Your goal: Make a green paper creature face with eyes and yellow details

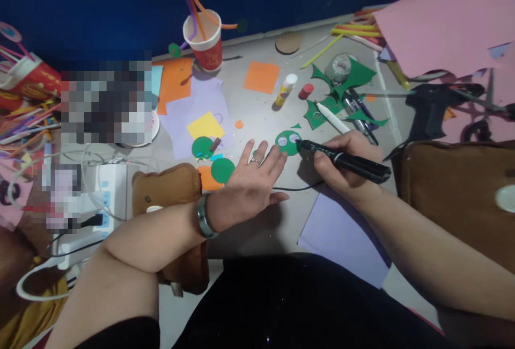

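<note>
Mostly round green disc (288,150), two pale purple-lined eyes (282,141); right hand (356,188) gripping black marker (354,165), left hand (250,182) loosely spread

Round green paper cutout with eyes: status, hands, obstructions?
Right hand gripping thick black marker, tip at green cutout. Left hand palm-down at its edge. Cutout's eyed side up. Thin black cable between hands.
</note>
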`<control>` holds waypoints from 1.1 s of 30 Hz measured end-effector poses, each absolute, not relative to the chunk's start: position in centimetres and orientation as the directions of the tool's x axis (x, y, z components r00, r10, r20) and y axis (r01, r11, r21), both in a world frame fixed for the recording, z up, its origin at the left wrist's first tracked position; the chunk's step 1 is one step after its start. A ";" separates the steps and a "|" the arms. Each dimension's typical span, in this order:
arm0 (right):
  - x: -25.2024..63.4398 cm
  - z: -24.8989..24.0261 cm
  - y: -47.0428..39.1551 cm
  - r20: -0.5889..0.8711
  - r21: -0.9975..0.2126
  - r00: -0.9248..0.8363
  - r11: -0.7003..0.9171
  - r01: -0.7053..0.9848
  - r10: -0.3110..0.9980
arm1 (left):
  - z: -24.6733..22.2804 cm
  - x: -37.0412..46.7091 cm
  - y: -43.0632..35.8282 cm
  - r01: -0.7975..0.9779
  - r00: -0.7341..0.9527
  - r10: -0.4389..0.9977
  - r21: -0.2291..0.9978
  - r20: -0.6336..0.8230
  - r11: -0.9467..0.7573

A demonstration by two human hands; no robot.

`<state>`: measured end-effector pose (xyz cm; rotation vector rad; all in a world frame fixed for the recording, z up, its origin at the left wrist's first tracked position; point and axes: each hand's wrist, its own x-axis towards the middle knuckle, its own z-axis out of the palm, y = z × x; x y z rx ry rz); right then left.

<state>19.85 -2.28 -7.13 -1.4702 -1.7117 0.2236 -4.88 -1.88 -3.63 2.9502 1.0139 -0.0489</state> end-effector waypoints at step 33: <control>20.0 -7.1 -2.3 0.409 -0.694 0.088 0.247 0.677 0.908 | -3.6 -4.9 -1.9 0.604 0.797 0.604 -0.014 -0.014 -0.797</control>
